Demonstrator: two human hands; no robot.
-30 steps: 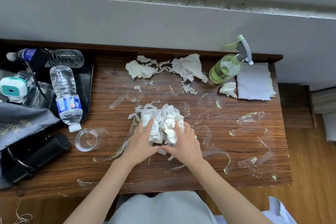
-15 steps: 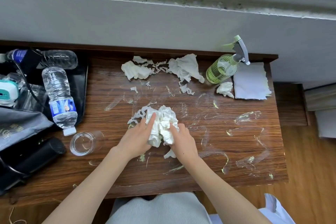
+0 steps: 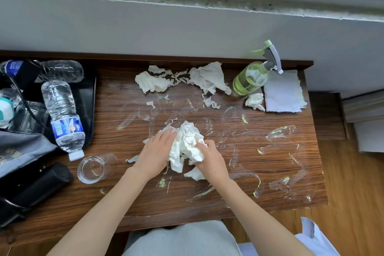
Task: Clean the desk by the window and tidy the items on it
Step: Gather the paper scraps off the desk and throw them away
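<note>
While both hands work at the middle of the brown wood-grain desk (image 3: 270, 162), a crumpled white tissue wad (image 3: 187, 143) sits bunched between them on the wet, streaked surface. Left hand (image 3: 154, 155) lies flat against the wad's left side, fingers straight and close together, pressing on the paper. Right hand (image 3: 209, 159) has its fingers curled into the wad's right side, gripping it. Small torn white scraps (image 3: 194, 174) lie just under and beside the wad.

At the desk's far edge: a crumpled white tissue lump (image 3: 151, 83) and a larger crumpled white tissue sheet (image 3: 208, 78), joined by shredded bits. Right of them a green ribbed spray bottle with grey trigger (image 3: 251, 78) lies tilted, nozzle toward the wall. A small white tissue ball (image 3: 254, 101) touches a flat folded white paper towel (image 3: 284, 93) at the far right corner.

Left side: clear plastic water bottle with blue label (image 3: 63, 113) lies on a black tray (image 3: 89, 97), cap toward the near edge; a second clear plastic bottle (image 3: 60, 70) lies behind it. Clear drinking glass (image 3: 94, 169) lies on its side just beside the cap. Black cylinder (image 3: 41, 185) and grey fabric bag (image 3: 20, 151) at the near left.
</note>
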